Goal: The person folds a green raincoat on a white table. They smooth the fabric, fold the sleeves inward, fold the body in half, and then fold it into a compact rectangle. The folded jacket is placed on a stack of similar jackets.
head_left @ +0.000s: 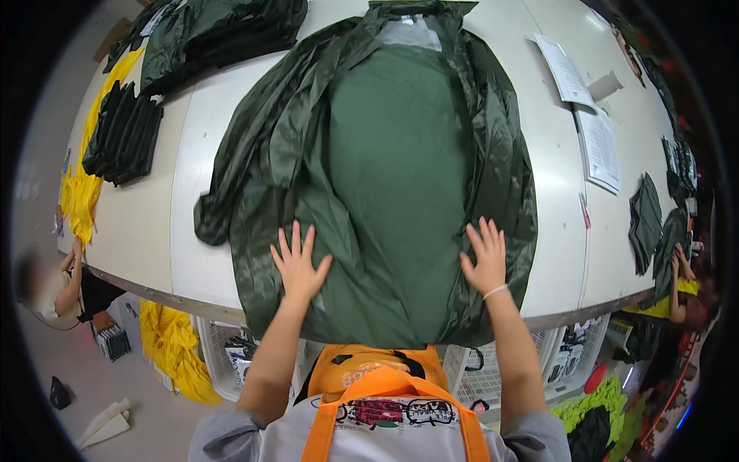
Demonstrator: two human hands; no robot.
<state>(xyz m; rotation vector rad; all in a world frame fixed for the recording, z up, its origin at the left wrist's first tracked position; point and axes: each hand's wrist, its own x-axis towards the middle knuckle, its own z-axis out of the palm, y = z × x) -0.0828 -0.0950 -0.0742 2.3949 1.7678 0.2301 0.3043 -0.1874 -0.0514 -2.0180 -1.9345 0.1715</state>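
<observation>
The dark green jacket (396,154) lies spread on the white table (208,146), directly under the fingers of both hands; most of its length extends beyond the fingertips, and its lower end runs back past the wrists to the table's near edge. The left hand (302,266) rests on the lower left part, fingers fanned and extended; the right hand (486,260) lies likewise at the lower right. Neither hand's fingers grip anything. Beyond and left of the left fingers sit folded dark bundles (123,135) and, farther out, yellow cloth (85,192). Beyond and right of the right fingers lie papers (600,150).
</observation>
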